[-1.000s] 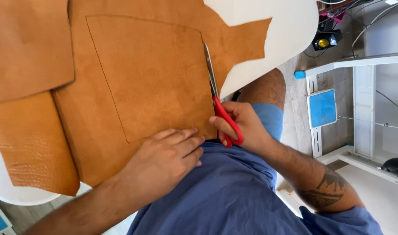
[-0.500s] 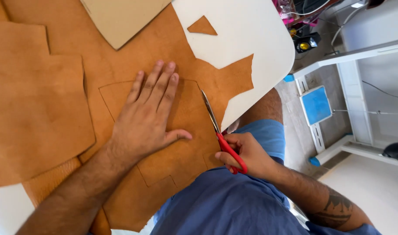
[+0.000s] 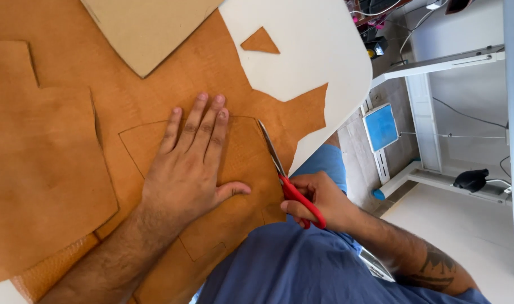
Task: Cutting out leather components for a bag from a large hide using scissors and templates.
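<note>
A large tan leather hide (image 3: 172,84) lies spread over a white table (image 3: 319,50). A shape is drawn on it in a thin dark line. My left hand (image 3: 189,169) presses flat on the leather inside that outline, fingers spread. My right hand (image 3: 319,200) grips red-handled scissors (image 3: 282,174); their steel blades lie along the right side of the outline, in the hide near its edge. A small triangular leather scrap (image 3: 261,43) rests on the bare table beyond.
A separate tan leather piece (image 3: 37,169) overlaps the hide at the left. A beige cardboard sheet (image 3: 150,28) lies at the top. Off the table's right edge stand a white metal frame (image 3: 431,112) and a blue pedal (image 3: 380,126) on the floor.
My left hand slid from the near edge of the hide up onto the outlined shape and spread flat. The view shifted, and the scissors now sit a little farther along the line.
</note>
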